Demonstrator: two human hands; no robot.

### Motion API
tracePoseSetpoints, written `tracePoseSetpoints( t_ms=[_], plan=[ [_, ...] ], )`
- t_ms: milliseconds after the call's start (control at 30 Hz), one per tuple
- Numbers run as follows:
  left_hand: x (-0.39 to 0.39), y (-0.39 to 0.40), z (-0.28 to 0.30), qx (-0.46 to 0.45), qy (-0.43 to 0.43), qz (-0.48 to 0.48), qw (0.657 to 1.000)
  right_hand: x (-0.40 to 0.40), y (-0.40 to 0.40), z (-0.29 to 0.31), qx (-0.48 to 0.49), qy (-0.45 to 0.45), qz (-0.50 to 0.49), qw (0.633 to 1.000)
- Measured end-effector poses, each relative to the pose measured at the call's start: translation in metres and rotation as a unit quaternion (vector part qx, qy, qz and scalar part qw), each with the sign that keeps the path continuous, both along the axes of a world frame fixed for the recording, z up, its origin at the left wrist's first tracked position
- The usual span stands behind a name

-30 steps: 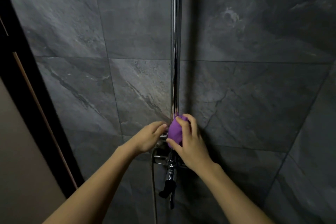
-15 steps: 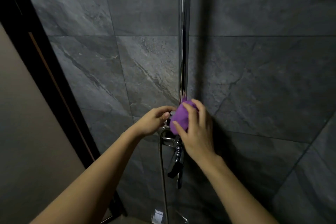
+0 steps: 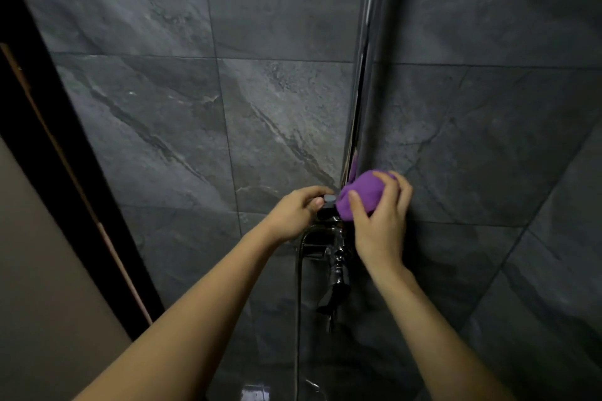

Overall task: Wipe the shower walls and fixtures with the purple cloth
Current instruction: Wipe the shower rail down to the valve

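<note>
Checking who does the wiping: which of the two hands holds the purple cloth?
The right hand grips the purple cloth against the chrome riser pipe; the left hand holds only the dark fixture knob.

The right hand (image 3: 379, 228) grips a bunched purple cloth (image 3: 361, 194), thumb and fingers curled round it, pressing it against the foot of a tall chrome shower riser pipe (image 3: 366, 52). The left hand (image 3: 298, 210) curls round a small dark knob (image 3: 329, 200) just beside the cloth. Below them hang a chrome mixer valve (image 3: 338, 257) and a thin metal hose (image 3: 298, 303). Dark grey stone-look wall tiles (image 3: 169, 101) fill the background, with a black door frame (image 3: 62, 172) at the left edge.
</note>
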State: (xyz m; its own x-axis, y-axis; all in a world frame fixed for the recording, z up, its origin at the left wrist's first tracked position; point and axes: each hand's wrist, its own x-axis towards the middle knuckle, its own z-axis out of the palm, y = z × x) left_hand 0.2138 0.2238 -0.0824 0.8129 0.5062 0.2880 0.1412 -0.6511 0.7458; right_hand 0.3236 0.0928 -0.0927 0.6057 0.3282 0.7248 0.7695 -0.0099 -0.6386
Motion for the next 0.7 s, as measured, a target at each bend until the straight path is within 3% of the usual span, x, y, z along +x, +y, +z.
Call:
tracePoseSetpoints(
  t_ms=[100,200,433,600,700],
  plan=[
    [-0.002,0.005,-0.002,-0.003,-0.033,-0.04,0.999,-0.035,0.016,-0.002,-0.046,-0.064,-0.047,0.996],
    [-0.008,0.011,-0.011,-0.005,-0.034,-0.067,0.997,-0.038,0.018,-0.013,-0.053,-0.067,-0.076,0.993],
    [-0.048,0.021,-0.087,-0.091,-0.082,0.113,0.986,-0.036,-0.002,-0.019,-0.062,-0.038,-0.101,0.992],
    [-0.049,-0.007,-0.137,-0.259,0.058,0.055,0.963,-0.043,-0.025,-0.028,0.045,0.126,-0.108,0.985],
    [-0.041,-0.014,-0.153,-0.209,0.123,0.04,0.969,-0.053,-0.035,-0.035,0.093,0.156,-0.075,0.98]
  ],
)
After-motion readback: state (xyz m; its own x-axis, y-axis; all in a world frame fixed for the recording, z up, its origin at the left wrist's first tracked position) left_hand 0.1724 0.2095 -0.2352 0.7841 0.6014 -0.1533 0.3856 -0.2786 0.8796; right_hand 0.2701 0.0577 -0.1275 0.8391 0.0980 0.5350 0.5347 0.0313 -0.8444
